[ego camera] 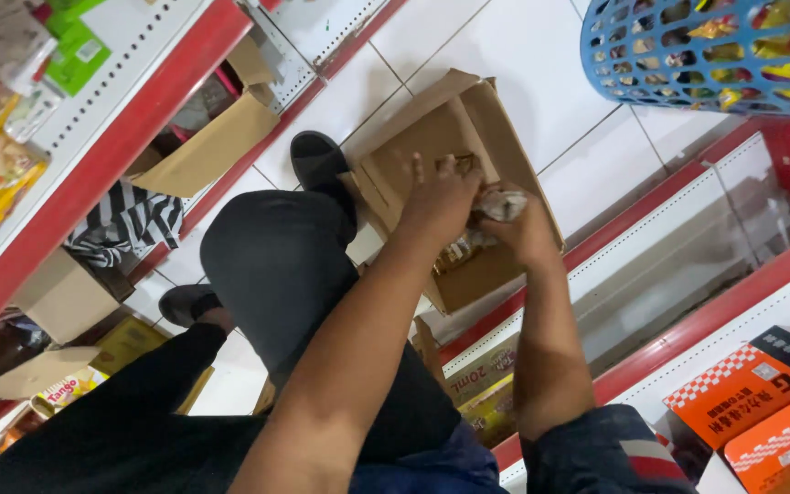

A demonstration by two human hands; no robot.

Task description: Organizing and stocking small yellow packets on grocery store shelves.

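An open brown cardboard box [491, 137] sits on the white tiled floor between two red-edged shelves. Both my hands reach into it. My left hand [438, 197] rests over the box's contents with its fingers spread. My right hand [523, 229] is closed around a small shiny wrapped packet [502, 203]. More brown and gold packets [461, 249] lie inside the box under my hands. My knee in dark trousers [276, 265] is bent just left of the box.
A blue plastic basket [697, 55] holding colourful packets stands at the top right. Orange boxes [752, 402] sit on the right shelf. The left shelf [112, 137] holds green and yellow packages, with cardboard flaps [208, 151] and a striped cloth [130, 220] beneath it.
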